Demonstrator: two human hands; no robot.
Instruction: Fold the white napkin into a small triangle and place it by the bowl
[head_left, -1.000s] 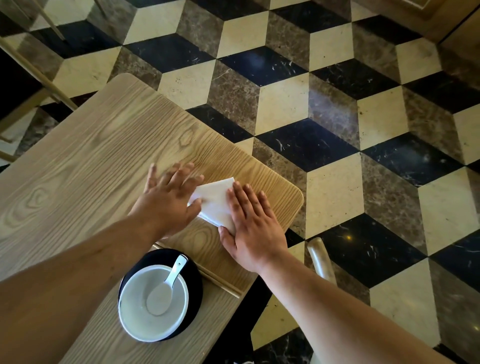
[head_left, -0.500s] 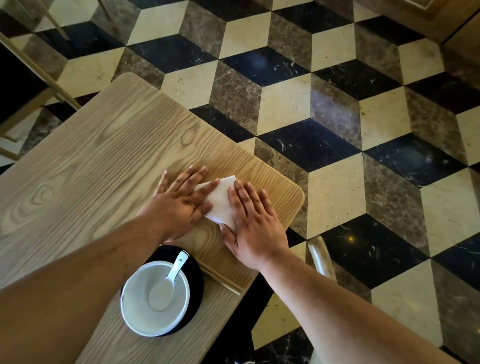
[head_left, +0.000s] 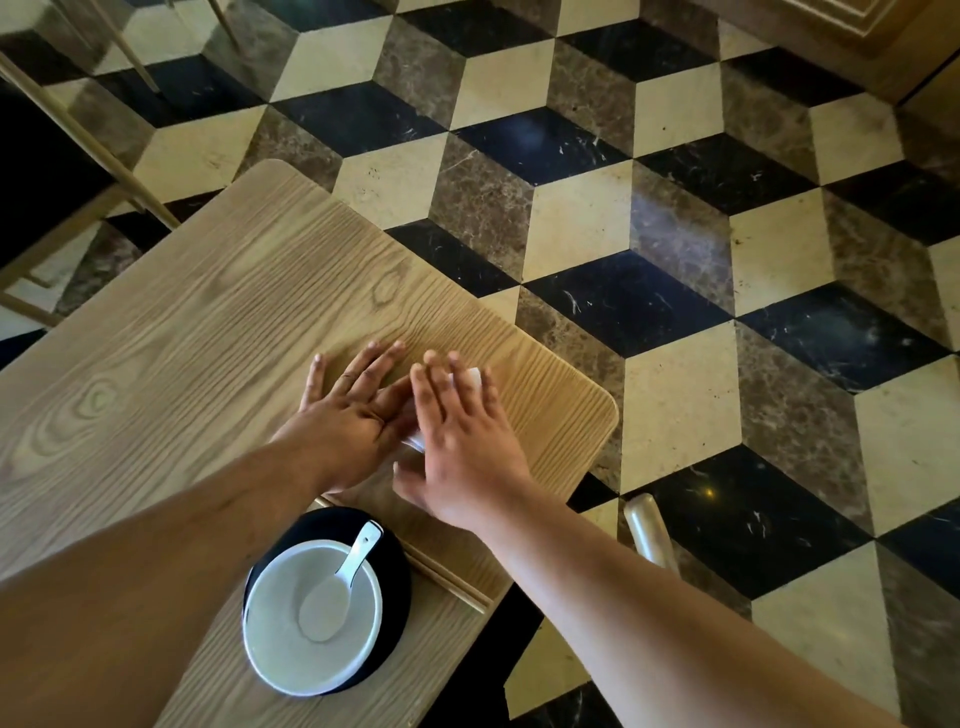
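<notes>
The white napkin (head_left: 469, 378) lies folded on the wooden table (head_left: 208, 332), almost wholly covered; only a corner shows between fingers and a sliver at my right palm's left edge. My right hand (head_left: 462, 436) lies flat on top of it, fingers spread. Beside it on the left, my left hand (head_left: 353, 410) lies flat too, fingers apart, its thumb side against the napkin. The white bowl (head_left: 311, 613) with a white spoon (head_left: 340, 582) in it sits on a black plate (head_left: 392, 566) near the table's front edge, just below both hands.
Wooden chopsticks (head_left: 452, 584) lie right of the plate. The table's rounded right edge (head_left: 608, 415) is close to my right hand. A chair back top (head_left: 649, 530) stands right of the table, chair legs (head_left: 104, 156) at far left, over patterned marble floor.
My right hand has slid up and left over the napkin, hiding nearly all of it. My left hand has shifted right and forward, so both hands now touch.
</notes>
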